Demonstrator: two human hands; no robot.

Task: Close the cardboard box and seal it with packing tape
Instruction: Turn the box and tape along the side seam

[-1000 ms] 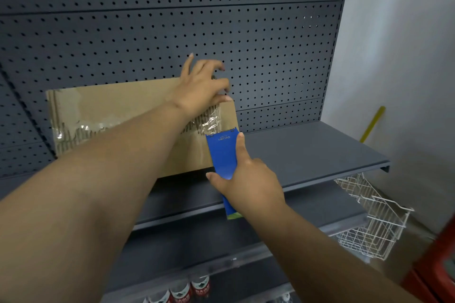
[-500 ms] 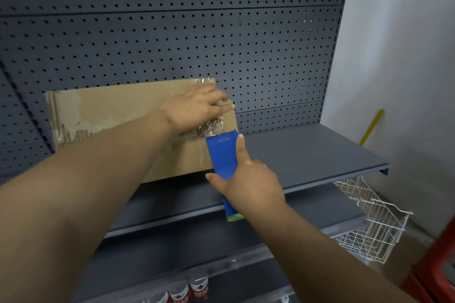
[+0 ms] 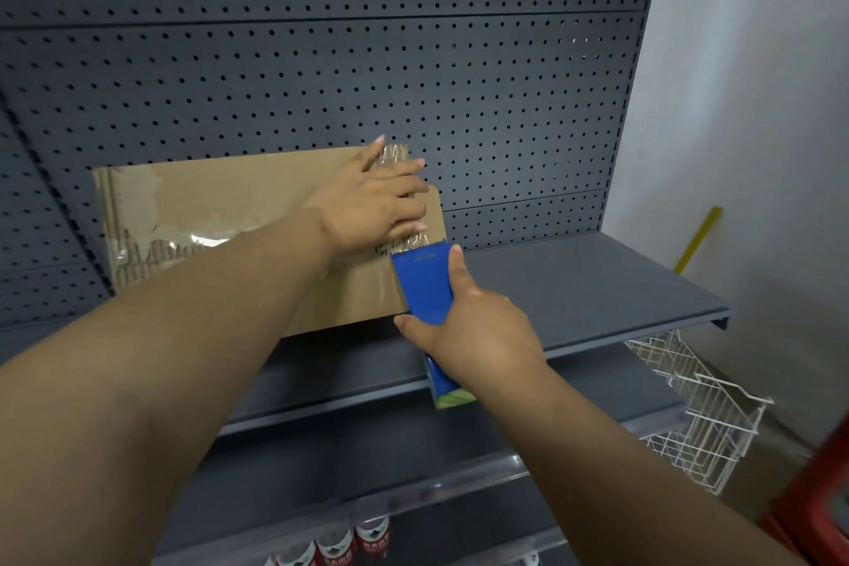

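A flat brown cardboard box (image 3: 220, 207) stands on the grey shelf (image 3: 574, 285) and leans against the pegboard. Clear packing tape (image 3: 395, 156) runs over its right end, with older torn tape at the left. My left hand (image 3: 374, 205) lies on the box's right end with straight fingers, pressing the tape down. My right hand (image 3: 473, 326) grips a blue tape dispenser (image 3: 425, 285), whose top edge meets the tape at the box's lower right.
A dark perforated pegboard (image 3: 321, 60) backs the shelves. Lower shelves hold bottles (image 3: 335, 547). A white wire basket (image 3: 698, 409) hangs at the right, beside a white wall with a yellow stick (image 3: 698, 239). Something red (image 3: 817, 515) stands at bottom right.
My left hand came down from the box's top edge and now lies flat on the tape across its right end. The right hand with the dispenser has hardly moved.
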